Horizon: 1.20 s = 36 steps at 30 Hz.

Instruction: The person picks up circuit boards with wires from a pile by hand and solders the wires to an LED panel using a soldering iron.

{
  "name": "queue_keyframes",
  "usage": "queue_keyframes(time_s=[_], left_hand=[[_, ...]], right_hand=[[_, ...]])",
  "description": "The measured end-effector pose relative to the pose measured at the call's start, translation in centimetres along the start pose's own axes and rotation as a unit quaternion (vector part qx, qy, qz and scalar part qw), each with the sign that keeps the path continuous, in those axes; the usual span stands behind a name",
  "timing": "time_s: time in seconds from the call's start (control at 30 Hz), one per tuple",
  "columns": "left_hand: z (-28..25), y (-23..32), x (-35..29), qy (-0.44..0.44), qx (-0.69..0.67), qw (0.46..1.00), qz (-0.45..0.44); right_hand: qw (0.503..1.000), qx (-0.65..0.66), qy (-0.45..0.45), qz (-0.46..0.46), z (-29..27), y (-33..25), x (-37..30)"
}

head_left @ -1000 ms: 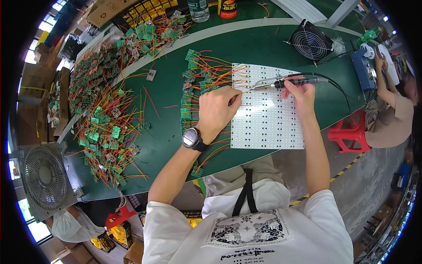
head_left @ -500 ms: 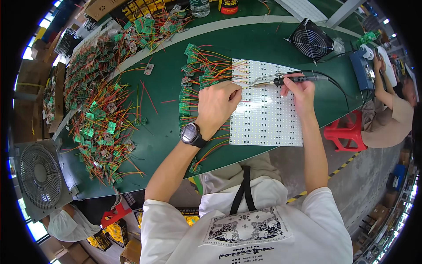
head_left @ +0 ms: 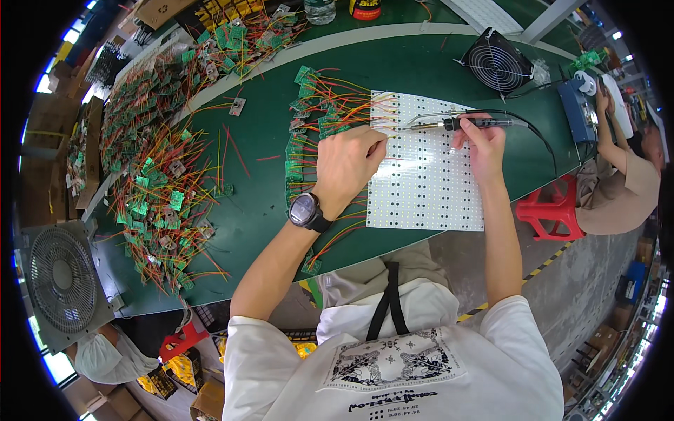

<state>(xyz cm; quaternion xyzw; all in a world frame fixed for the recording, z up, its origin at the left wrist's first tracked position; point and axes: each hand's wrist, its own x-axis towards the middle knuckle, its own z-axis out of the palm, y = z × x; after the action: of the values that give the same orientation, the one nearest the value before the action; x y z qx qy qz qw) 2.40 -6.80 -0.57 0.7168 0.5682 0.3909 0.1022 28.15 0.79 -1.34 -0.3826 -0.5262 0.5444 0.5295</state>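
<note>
A white panel (head_left: 428,189) with rows of small LEDs and dark dots lies on the green table. My right hand (head_left: 484,144) is closed around the black handle of a soldering iron (head_left: 456,124), whose tip points left over the panel's upper part. A thin metal tube runs beside the iron toward its tip. My left hand (head_left: 347,160) has its fingers pinched together at the panel's left edge; what they hold is hidden. Small green circuit boards (head_left: 295,168) stand in a column left of the panel, their red and yellow wires reaching its edge. A watch sits on my left wrist.
Wired circuit boards (head_left: 158,203) are heaped at the left. A black fan (head_left: 497,64) stands at the far right, near a blue box (head_left: 580,112). A grey fan (head_left: 63,277) is at the left edge. A co-worker sits at the right by a red stool (head_left: 547,210).
My right hand and the soldering iron have shifted slightly right, and the tip has drawn back a little from my left fingers. The left hand has barely moved.
</note>
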Motion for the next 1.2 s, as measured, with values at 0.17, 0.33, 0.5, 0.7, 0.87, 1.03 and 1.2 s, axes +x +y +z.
queue_keyframes(time_s=[0.17, 0.33, 0.5, 0.7, 0.87, 1.03, 1.2], left_hand=[[-0.6, 0.5, 0.2, 0.023, -0.041, 0.999, 0.011], [-1.2, 0.8, 0.1, -0.016, -0.102, 0.991, 0.082], [-1.4, 0.7, -0.2, -0.085, -0.072, 0.99, 0.086], [-1.1, 0.0, -0.1, -0.012, -0.014, 0.997, 0.076], [-0.9, -0.5, -0.2, -0.013, -0.013, 0.998, 0.067], [-0.7, -0.5, 0.0, -0.015, -0.014, 0.997, 0.068], [-0.5, -0.3, 0.1, -0.014, -0.023, 0.998, 0.049]], right_hand=[[1.0, 0.015, 0.018, 0.01, -0.2, 0.0, 0.3], [0.997, 0.041, 0.02, 0.066, -0.4, -0.2, 0.9], [0.997, 0.025, -0.018, 0.072, -0.8, 0.1, 1.0], [0.999, 0.015, -0.031, 0.016, -1.2, 0.9, 0.2], [0.999, 0.006, -0.031, 0.011, -0.5, 0.3, -0.2], [0.999, -0.017, -0.043, 0.009, -0.4, 0.1, -0.3], [0.998, -0.024, -0.052, 0.01, -0.4, 0.1, -0.4]])
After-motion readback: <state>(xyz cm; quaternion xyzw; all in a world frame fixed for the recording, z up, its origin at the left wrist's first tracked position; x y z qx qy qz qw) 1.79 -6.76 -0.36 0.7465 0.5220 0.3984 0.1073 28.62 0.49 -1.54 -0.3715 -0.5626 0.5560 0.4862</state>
